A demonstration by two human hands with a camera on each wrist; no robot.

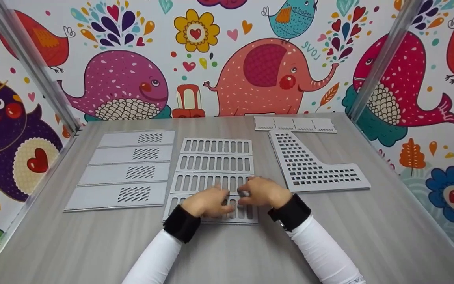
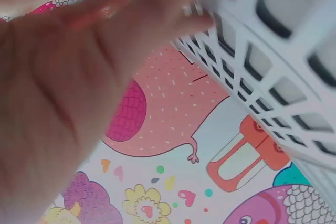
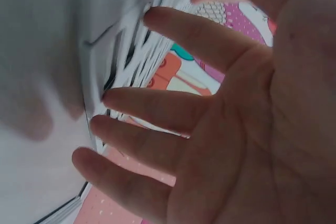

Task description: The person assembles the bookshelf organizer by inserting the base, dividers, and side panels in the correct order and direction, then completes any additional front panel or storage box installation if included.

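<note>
In the middle of the table lies a set of pale grey slotted panels [image 1: 217, 154], laid in rows with rounded oblong slots. My left hand [image 1: 207, 202] reaches over the lower rows, fingers extended towards the slots. At the panels' right edge my right hand [image 1: 265, 192] has its fingertips close to the surface. The left wrist view has the left hand [image 2: 63, 93] beside the slotted face. Spread, fairly straight fingers of the right hand [image 3: 226, 108] meet the panel edge in the right wrist view, with nothing in the palm.
Left of the slotted panels lie several grey panels [image 1: 101, 173] with slanted slits. To the right is an L-shaped panel [image 1: 317, 186] with square holes. A narrow white strip [image 1: 284, 122] lies behind it. A patterned wall [image 1: 195, 79] and metal posts [image 1: 384, 59] bound the table [image 1: 124, 236].
</note>
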